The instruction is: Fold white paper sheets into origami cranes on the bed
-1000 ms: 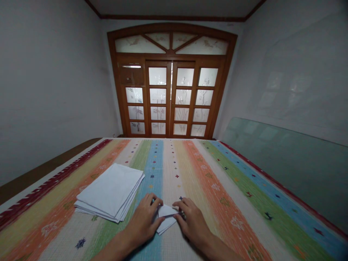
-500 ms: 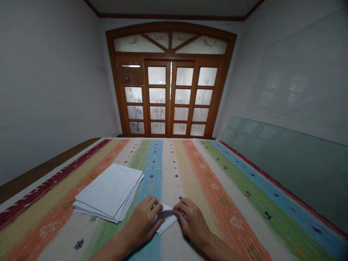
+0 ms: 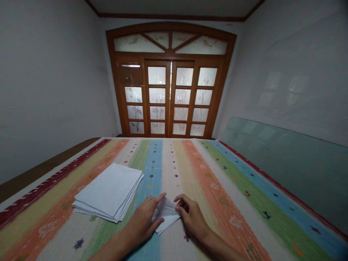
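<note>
A small folded piece of white paper (image 3: pixel 168 216) lies on the striped tablecloth between my hands, a creased flap showing at its top. My left hand (image 3: pixel 146 220) holds its left side, with the thumb on the paper and the index finger stretched along the upper left edge. At the right corner, my right hand (image 3: pixel 191 216) has thumb and index finger bent close together against the paper. Left of my hands rests a stack of white paper sheets (image 3: pixel 110 190), its edges slightly uneven.
The striped tablecloth (image 3: pixel 214 188) covers the table. A greenish glass panel (image 3: pixel 272 156) stands along the right side. Beyond the far edge is a wooden door (image 3: pixel 170 98) with glass panes. A brown edge (image 3: pixel 49 165) runs along the left.
My left index finger has straightened over the paper's upper edge. My right hand has shifted slightly right, and more of the paper's upper flap shows.
</note>
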### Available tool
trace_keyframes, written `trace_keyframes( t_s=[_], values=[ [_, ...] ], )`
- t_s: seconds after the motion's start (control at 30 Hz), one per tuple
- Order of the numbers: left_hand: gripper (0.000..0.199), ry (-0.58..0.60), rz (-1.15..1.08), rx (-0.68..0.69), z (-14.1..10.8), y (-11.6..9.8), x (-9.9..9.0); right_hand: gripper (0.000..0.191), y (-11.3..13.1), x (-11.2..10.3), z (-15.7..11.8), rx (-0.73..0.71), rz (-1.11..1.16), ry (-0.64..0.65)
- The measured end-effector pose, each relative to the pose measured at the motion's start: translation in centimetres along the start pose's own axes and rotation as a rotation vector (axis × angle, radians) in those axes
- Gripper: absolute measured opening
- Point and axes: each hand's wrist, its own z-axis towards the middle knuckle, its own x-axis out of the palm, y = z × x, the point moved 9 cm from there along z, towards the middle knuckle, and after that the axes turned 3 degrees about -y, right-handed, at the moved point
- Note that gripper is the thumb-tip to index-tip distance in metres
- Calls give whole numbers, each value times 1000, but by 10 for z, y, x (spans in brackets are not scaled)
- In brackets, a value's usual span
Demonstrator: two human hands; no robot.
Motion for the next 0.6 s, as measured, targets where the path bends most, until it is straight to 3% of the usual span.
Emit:
trace_keyframes(
  t_s=[0.13,0.4,0.6],
  values=[
    [59,54,-24,-50,4,-1,0,16,-3,1,4,23,28,2],
    [67,57,-101,-120,6,14,3,21,1,-1,5,7,-77,19],
    [42,73,-109,-112,7,16,3,26,27,5,-8,-179,-301,143]
  ],
)
